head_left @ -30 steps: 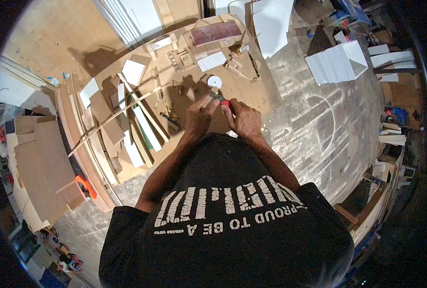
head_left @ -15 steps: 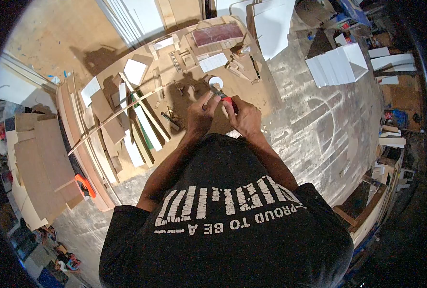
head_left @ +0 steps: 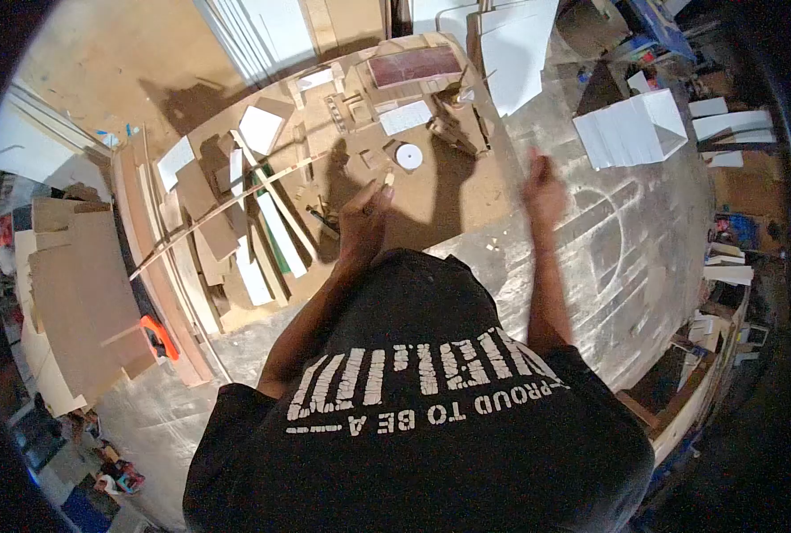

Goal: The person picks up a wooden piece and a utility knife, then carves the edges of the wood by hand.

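Note:
My left hand is closed in a pinch over the front of the workbench. Between its fingertips stands a small pale wood piece. A white disc with a dark centre lies flat just beyond that hand, beside a small wooden block. My right hand is raised off to the right, past the bench edge, and blurred by motion. Its fingers look curled, with a reddish spot near the top; what they hold is not clear.
Long wood strips and white offcuts crowd the bench's left side. At the back lies a dark red panel. An orange-handled saw rests at lower left. A white box stands on the floor to the right.
My right hand has swung right, away from my left hand, where it was gripping a red-handled tool. My left hand stays nearly in place, and the white disc is now fully visible.

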Demonstrator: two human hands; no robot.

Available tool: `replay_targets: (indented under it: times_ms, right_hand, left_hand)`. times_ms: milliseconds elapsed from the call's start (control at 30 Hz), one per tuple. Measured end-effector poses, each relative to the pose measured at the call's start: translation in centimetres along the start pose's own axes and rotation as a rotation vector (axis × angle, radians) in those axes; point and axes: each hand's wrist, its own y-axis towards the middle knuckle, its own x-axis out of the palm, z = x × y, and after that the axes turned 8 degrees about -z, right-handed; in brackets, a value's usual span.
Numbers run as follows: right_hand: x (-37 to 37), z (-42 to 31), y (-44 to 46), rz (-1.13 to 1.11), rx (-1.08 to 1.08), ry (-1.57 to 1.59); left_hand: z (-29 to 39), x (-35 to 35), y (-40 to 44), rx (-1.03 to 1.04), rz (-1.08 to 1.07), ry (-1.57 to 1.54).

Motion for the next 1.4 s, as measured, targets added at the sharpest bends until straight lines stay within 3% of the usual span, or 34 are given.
replay_targets:
  times_ms: [33, 100, 167, 233, 267, 367, 467, 767, 867, 967, 1067, 1267, 1400]
  right_hand:
    - [-1.4, 2.6, 2.2, 0.117, -0.120, 0.019]
    - [-6.2, -0.2, 1.3, 0.102, -0.216, 0.086]
    - [-5.8, -2.3, -0.3, 0.039, -0.293, 0.261]
    - [-4.4, -4.3, -2.6, -0.180, -0.254, 0.446]
    - [-3.4, -4.8, -3.5, -0.241, -0.307, 0.470]
    - [0.3, -4.4, -5.3, -0.415, -0.342, 0.582]
    - [0.5, -4.7, -6.6, -0.507, -0.425, 0.458]
    - [-2.0, -7.1, -7.9, -0.549, -0.624, 0.035]
    - [-1.3, -6.5, -8.0, -0.514, -0.672, 0.028]
    - [-1.6, -6.8, -8.3, -0.559, -0.610, -0.037]
    - [-1.3, -6.5, -8.4, -0.494, -0.662, -0.046]
    - [-1.7, -6.5, -8.3, -0.481, -0.691, -0.089]
    - [-1.8, -6.7, -8.3, -0.475, -0.686, -0.122]
  left_hand:
    - [-0.2, -0.8, 0.0, -0.041, -0.013, -0.042]
    - [3.6, -1.7, -0.1, -0.414, -0.182, -0.356]
    - [4.6, -1.0, 0.5, -0.352, -0.225, -0.607]
    - [3.9, -0.2, 0.7, -0.313, -0.233, -0.813]
    - [3.8, -0.6, 1.0, -0.382, -0.262, -0.823]
    - [2.9, -1.0, 1.1, -0.344, -0.454, -1.106]
    - [2.9, -1.1, 1.3, -0.239, -0.556, -1.082]
    - [4.6, -0.8, 0.5, -0.409, -0.513, -1.097]
    - [2.1, -0.2, 0.6, -0.312, -0.597, -1.050]
    - [3.2, -0.3, 0.4, -0.353, -0.609, -1.099]
    - [5.0, -0.1, 0.1, -0.308, -0.597, -0.828]
    - [6.3, 0.0, -0.2, -0.382, -0.557, -0.702]
    - [4.7, 0.5, -0.1, -0.281, -0.555, -0.671]
